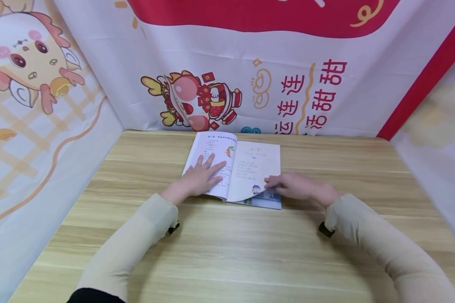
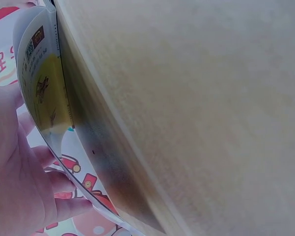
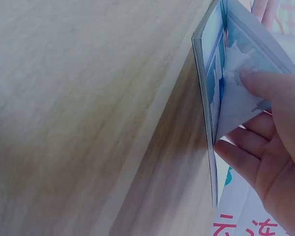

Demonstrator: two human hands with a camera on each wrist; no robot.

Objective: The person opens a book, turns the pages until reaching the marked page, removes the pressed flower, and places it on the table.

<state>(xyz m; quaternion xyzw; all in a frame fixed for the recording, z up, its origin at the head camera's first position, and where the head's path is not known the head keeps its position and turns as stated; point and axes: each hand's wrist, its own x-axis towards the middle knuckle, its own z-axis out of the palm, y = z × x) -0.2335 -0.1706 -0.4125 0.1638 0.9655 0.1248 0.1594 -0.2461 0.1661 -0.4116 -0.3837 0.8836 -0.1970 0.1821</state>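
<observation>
An opened book [image 1: 235, 176] is laid on the far part of the tabletop [image 1: 231, 252], near the printed cloth [image 1: 220, 50], and both hands are set to it, well apart from each other. The left page [image 1: 216, 147] is covered by the left hand [image 1: 201, 179], fingers spread and pressed down, nothing gripped there. Over on the other side, the near outer corner of the right page [image 1: 254, 162] is pinched by the right hand [image 1: 295, 185], curled up so that a blue picture is bared beneath. Light stuff, this, by the look of it: a thin paperback, floppy, rather smooth, and the single sheet could easily be creased or torn if tugged. It is best taken by that loose corner, between thumb and fingertips, with the opposite half held down; in the left wrist view that half is seen bowed up. The heading is pointed away, toward the cloth, so the print is upright for the reader; the spine is run near to far, leaned slightly right at the far end, while the opened spread is stretched longest side to side.
</observation>
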